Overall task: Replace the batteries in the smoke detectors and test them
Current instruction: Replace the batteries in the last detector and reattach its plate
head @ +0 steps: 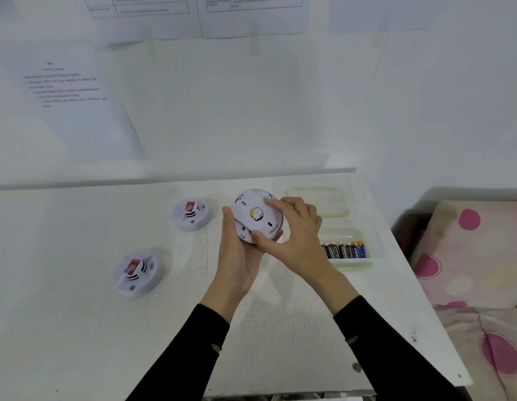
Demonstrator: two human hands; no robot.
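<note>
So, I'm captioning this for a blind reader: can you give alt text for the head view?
Two hands hold a white smoke detector, back up, over a white table, left hand cradling, right hand gripping its back. Two more detectors lie left; a tray of batteries sits right.

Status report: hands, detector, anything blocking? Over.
Left hand cradles held detector, back up; right hand grips its back. Two other detectors on table. Batteries in tray at right, nothing between.

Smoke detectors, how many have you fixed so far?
None looks finished yet. The left hand and right hand grip the held detector, back up. The far detector and near detector lie face up on the table. Batteries sit in the tray.
</note>
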